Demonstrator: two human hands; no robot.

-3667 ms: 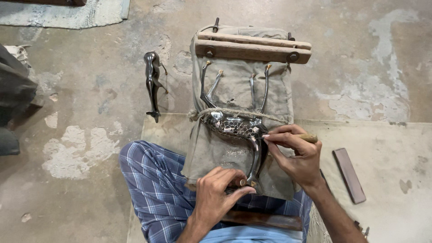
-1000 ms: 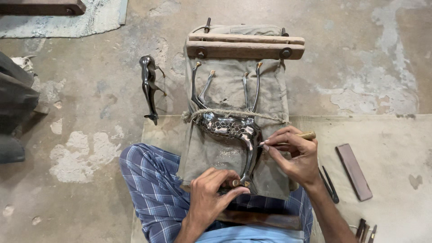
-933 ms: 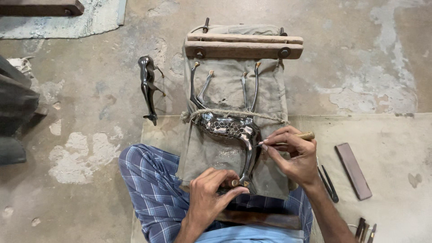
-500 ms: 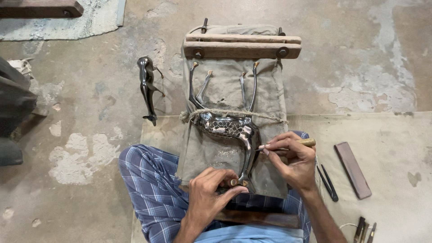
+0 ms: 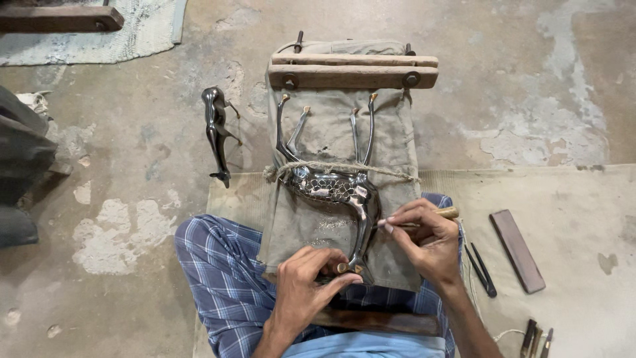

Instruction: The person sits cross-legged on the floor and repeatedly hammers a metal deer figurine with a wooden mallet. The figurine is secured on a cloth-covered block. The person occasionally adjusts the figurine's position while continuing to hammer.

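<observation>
Currently engraving: metal deer figure [image 5: 331, 189] lies roped to the canvas pad [image 5: 397, 139] at 12 o'clock from my lap. Left hand [image 5: 306, 288] fingers clamped on its head; right hand [image 5: 427, 242] pinching the graver [image 5: 434, 215] at its neck. Next cut needs steady pressure.

A worker is wearing a blue-and-white checked wrap [image 5: 222, 282], the plaid cloth covering the lap and spreading over both legs, with a plain light-blue garment [image 5: 368, 346] showing at the bottom edge of the view. Both forearms are showing bare, with no sleeves, gloves, watch or rings visible on the left hand [image 5: 306, 285] or the right hand [image 5: 427, 242]. The fingernails are appearing short and pale.
</observation>
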